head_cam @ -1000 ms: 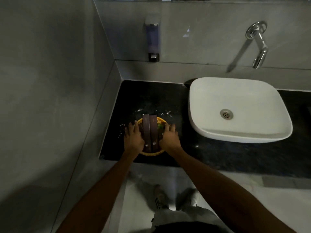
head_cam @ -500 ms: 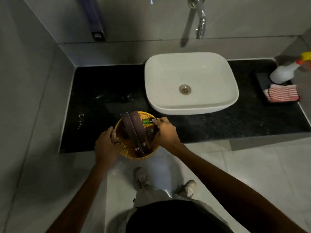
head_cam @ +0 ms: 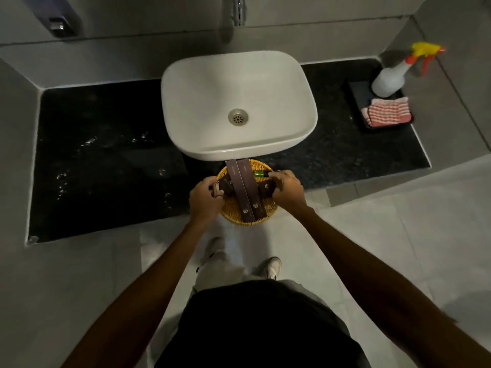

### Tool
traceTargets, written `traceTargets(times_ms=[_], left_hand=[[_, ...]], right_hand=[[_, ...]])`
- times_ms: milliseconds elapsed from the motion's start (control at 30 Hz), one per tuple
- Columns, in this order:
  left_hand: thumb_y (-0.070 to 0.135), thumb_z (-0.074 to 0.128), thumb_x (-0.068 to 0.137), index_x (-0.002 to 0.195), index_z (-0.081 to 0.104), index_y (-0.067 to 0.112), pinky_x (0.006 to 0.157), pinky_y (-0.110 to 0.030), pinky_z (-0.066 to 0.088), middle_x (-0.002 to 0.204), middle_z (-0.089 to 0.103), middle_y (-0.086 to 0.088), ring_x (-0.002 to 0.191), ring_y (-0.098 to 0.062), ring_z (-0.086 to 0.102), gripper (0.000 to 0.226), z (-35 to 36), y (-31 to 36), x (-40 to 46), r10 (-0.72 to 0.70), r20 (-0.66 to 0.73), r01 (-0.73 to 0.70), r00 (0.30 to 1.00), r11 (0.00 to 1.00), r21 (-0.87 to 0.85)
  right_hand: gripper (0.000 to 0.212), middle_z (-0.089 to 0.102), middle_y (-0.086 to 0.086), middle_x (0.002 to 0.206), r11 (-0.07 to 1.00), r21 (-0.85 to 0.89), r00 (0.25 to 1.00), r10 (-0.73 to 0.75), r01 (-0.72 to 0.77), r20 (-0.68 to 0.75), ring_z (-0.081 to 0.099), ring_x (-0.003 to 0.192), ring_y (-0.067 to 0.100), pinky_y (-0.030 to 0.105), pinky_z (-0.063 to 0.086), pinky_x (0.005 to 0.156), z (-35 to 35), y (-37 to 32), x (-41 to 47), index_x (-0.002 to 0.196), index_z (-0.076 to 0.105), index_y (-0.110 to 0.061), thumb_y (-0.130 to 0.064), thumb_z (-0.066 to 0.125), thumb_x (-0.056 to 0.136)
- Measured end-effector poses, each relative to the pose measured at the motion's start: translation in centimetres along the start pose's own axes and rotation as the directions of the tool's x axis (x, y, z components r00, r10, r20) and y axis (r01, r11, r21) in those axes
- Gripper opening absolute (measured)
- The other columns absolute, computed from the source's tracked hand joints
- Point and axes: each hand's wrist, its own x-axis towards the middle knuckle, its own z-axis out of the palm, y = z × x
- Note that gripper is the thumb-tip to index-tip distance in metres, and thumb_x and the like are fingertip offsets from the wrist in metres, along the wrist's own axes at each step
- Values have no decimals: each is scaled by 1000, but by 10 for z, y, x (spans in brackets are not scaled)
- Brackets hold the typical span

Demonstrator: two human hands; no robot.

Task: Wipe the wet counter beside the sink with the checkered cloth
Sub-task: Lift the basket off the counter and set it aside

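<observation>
A red-and-white checkered cloth (head_cam: 388,112) lies folded on a black tray (head_cam: 358,92) at the counter's far right. The black counter (head_cam: 106,160) left of the white sink (head_cam: 236,102) carries scattered water drops. My left hand (head_cam: 204,199) and my right hand (head_cam: 285,191) grip the two sides of a round yellow wicker basket (head_cam: 248,220), held just in front of the sink over the counter's front edge. The basket holds two long brown boxes, small brown packets and a green item.
A white spray bottle (head_cam: 393,75) with a yellow and red trigger stands on the tray behind the cloth. A tap (head_cam: 239,9) and a wall soap dispenser (head_cam: 57,19) sit above the counter. Grey walls close both counter ends. My feet stand on pale floor tiles.
Both hands have carried the basket from the wet left part of the counter rightwards to the front of the sink. The view has swung right, revealing the tray, cloth and spray bottle.
</observation>
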Motion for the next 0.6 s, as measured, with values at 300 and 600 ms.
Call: traceTargets(times_ms=[300, 600], left_hand=[[24, 64, 94, 134, 60, 11, 116, -53, 36, 153, 50, -16, 145, -37, 42, 42, 38, 31, 0, 375, -42, -329, 926, 858, 395], [41, 39, 106, 157, 34, 7, 127, -48, 22, 167, 32, -16, 158, -37, 22, 61, 203, 191, 59, 694, 222, -701, 685, 544, 462]], right_hand=[[49, 41, 11, 163, 997, -79, 958, -41, 19, -286, 39, 151, 30, 47, 36, 123, -14, 50, 13, 148, 54, -17, -38, 47, 104], [67, 10, 12, 174, 931, -306, 894, 46, -200, -447, 7, 162, 37, 58, 9, 129, -126, 167, 123, 164, 21, -20, -41, 37, 103]])
